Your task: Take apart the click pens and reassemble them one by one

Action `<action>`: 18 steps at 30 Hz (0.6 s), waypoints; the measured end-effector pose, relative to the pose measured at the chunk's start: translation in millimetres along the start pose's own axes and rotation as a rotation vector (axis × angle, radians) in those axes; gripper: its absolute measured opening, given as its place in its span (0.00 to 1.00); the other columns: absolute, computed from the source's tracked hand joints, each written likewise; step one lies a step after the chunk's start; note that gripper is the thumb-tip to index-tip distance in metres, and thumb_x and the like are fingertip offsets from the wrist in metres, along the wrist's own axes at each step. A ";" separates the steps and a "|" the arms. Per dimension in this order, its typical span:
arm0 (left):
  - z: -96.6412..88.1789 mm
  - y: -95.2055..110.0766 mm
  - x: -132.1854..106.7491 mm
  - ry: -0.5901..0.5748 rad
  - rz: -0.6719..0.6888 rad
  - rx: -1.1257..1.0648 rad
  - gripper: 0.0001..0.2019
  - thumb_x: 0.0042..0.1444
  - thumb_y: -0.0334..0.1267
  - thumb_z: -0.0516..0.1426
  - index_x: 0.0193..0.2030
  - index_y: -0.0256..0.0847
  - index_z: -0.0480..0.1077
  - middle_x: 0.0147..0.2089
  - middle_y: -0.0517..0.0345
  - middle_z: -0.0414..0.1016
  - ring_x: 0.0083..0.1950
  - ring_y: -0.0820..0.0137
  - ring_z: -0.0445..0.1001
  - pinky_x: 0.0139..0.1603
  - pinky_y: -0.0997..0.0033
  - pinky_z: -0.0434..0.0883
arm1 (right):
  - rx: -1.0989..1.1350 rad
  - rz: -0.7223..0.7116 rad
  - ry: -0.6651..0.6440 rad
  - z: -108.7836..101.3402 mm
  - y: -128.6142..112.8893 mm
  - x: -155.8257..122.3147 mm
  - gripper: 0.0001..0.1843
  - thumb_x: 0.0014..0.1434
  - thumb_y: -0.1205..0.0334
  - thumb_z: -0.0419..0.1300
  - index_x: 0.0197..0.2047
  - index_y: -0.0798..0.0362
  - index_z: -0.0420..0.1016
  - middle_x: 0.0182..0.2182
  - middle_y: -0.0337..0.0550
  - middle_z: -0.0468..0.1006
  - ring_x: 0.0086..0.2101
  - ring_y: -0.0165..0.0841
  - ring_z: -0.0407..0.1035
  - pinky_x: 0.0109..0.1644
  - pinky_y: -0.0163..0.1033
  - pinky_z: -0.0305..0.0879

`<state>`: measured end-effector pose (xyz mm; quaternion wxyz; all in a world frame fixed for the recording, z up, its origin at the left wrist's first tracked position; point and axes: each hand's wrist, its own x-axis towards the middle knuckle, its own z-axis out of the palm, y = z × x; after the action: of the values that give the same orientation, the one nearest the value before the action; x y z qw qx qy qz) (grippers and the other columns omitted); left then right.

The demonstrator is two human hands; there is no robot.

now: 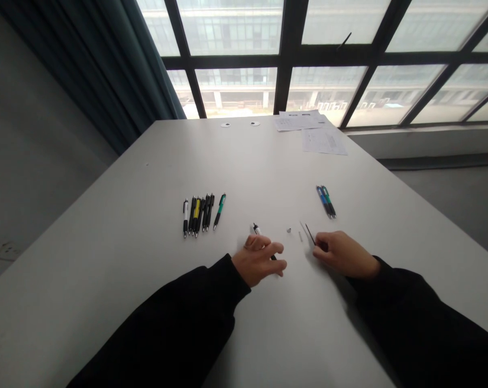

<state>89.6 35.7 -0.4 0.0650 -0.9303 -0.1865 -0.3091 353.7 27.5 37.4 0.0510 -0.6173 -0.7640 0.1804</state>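
White pen (pixel 257 229) lies on the near-middle part of the white table (pixel 118 291), under the left hand (pixel 262 260); its clip end shows beyond the knuckles and a bit of dark grip shows beneath the fingers. Left hand: fingers partly spread and bent over the barrel; thumb contact hidden, so cannot tell whether the pen is pinched or only covered. Right hand (pixel 337 250): thumb and forefinger pressed together on the near end of a thin dark rod (pixel 310 234), probably an ink refill, its free end pointing away and slightly left. Between the hands, apart from both, lie a small silvery piece (pixel 289 230), likely the pen's tip, and a short pale piece (pixel 301 236), likely a spring. Handling estimate: pen light, stiff, smooth on the barrel and apt to roll; best held at the dark grip, which looks less slippery. Rod very light, slender, liable to bend under side load; hold near one end, lightly. Silvery piece small and rollable, take by its sides; pale piece springy, easily flicked away, fingertip pinch only. Pen row (pixel 197 215) stands off to the left; two coloured pens (pixel 327 202) lie beyond the right hand.
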 end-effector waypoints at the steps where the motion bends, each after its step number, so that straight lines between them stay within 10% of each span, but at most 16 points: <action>1: -0.7 -0.5 0.5 -0.029 0.025 -0.019 0.05 0.63 0.42 0.59 0.37 0.45 0.73 0.44 0.58 0.75 0.42 0.66 0.65 0.42 0.65 0.60 | -0.013 0.007 0.005 0.5 -1.1 -0.6 0.10 0.55 0.60 0.54 0.23 0.52 0.63 0.20 0.40 0.71 0.23 0.30 0.62 0.29 0.36 0.51; 18: 1.6 -9.6 1.8 -0.253 -0.009 -0.245 0.25 0.55 0.59 0.58 0.45 0.37 0.75 0.44 0.50 0.77 0.41 0.65 0.73 0.44 0.65 0.71 | -0.055 -0.011 0.029 -1.0 -6.8 -3.9 0.15 0.56 0.58 0.54 0.20 0.52 0.63 0.18 0.40 0.70 0.20 0.29 0.59 0.28 0.37 0.48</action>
<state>88.1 45.5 -0.6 -0.0744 -0.9619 -0.1581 -0.2102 348.7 22.8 41.2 0.0462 -0.6166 -0.7714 0.1502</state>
